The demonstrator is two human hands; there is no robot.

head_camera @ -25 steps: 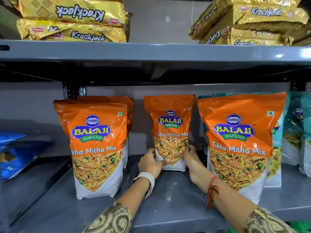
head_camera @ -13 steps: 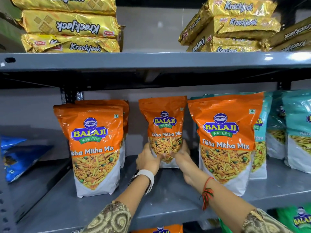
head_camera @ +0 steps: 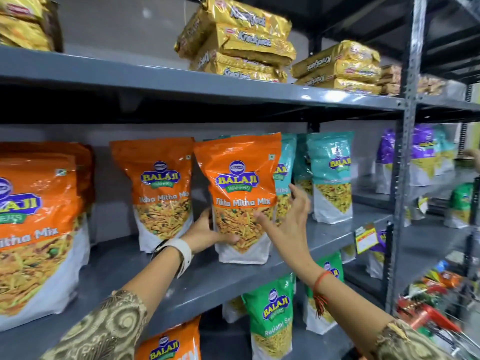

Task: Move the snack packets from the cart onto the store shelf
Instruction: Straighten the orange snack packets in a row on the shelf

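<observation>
Three orange Balaji Tikha Mitha Mix packets stand upright on the grey middle shelf [head_camera: 207, 289]. One is at the left [head_camera: 39, 216] and one further back in the middle [head_camera: 161, 188]. The third, the front right packet [head_camera: 241, 178], has both my hands at it. My left hand [head_camera: 207, 232] grips its lower left corner, thumb on the front. My right hand [head_camera: 288, 224] lies against its right edge with fingers spread, thumb touching the front. The cart [head_camera: 428, 310] shows blurred at the lower right with colourful packets inside.
Teal packets [head_camera: 332, 172] stand right of the orange ones and purple packets [head_camera: 420, 152] in the adjoining bay. Gold Krackjack packs [head_camera: 241, 45] are stacked on the upper shelf [head_camera: 181, 84]. Green packets [head_camera: 275, 307] fill the shelf below. A steel upright [head_camera: 405, 178] divides the bays.
Both hands have left the middle orange packet, which stays standing at the back, and moved to the front right orange packet. The view has swung to the right, bringing the cart in.
</observation>
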